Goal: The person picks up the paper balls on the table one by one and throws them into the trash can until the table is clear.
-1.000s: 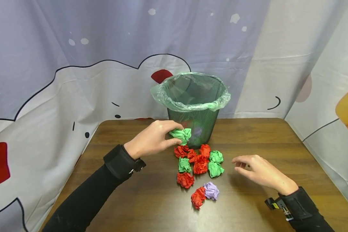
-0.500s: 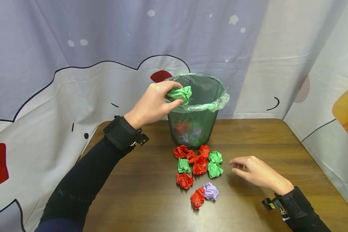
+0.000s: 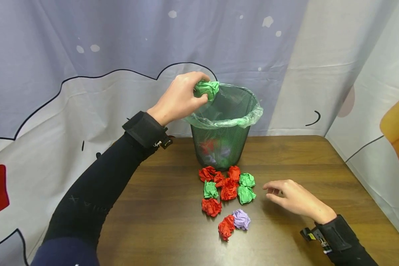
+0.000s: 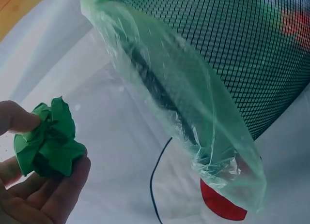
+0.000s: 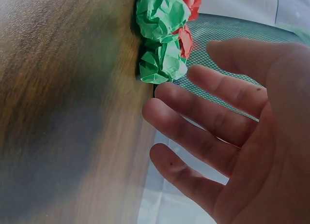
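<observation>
My left hand (image 3: 181, 96) pinches a crumpled green paper ball (image 3: 207, 89) at the upper left rim of a mesh wastebasket (image 3: 221, 146). In the left wrist view that green paper ball (image 4: 48, 139) sits between thumb and fingers, apart from the pale green bag liner (image 4: 160, 74). My right hand (image 3: 294, 197) hovers over the table's right side, its fingers loosely bent around nothing. Nearest to it are two green paper balls (image 3: 246, 194), which the right wrist view shows beyond the fingertips (image 5: 157, 108).
Red paper balls (image 3: 229, 189), another green one (image 3: 211, 189) and a purple one (image 3: 241, 219) lie on the wooden table (image 3: 159, 214) before the basket. Coloured paper shows through the mesh. A patterned curtain (image 3: 119, 37) hangs behind.
My left hand has lifted the green paper ball from in front of the basket up to its rim, moving away from me. The right hand has barely moved.
</observation>
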Tool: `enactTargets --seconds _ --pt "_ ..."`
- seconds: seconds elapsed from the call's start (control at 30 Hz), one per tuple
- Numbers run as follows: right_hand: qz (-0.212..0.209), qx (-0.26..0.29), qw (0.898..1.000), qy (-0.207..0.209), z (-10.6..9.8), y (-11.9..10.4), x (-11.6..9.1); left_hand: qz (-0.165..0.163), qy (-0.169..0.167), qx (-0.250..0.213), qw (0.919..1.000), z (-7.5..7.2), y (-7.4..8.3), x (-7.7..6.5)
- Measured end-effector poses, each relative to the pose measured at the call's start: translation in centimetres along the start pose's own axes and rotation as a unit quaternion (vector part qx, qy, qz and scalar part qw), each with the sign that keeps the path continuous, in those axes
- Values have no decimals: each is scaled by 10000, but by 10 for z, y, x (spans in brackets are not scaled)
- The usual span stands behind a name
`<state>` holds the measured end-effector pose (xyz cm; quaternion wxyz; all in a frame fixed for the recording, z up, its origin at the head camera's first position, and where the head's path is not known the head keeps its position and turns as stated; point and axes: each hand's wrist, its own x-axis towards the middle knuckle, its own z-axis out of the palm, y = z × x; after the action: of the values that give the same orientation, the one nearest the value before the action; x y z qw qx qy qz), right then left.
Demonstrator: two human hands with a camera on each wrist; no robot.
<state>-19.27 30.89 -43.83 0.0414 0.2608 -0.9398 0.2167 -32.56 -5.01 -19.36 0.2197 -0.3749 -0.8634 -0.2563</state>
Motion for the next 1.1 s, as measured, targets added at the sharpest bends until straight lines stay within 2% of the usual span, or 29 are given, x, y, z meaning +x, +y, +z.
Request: enactTargets --seconds 0.3,0.57,0.67,0.8,1.1 --pt "24 38 10000 28 3 1 -2 -637 -503 352 9961 -5 -2 31" --pt "30 104 9999 92 6 2 -3 -887 -1080 352 9896 3 -16 42" --pt "62 124 9999 74 7 2 -2 -961 -1197 329 9876 8 -22 41" --pt "129 124 9998 -1 8 1 -2 -896 -1118 292 9893 13 -30 35" --pt "202 39 9998 5 8 1 -1 -571 -786 209 9950 13 -41 5"
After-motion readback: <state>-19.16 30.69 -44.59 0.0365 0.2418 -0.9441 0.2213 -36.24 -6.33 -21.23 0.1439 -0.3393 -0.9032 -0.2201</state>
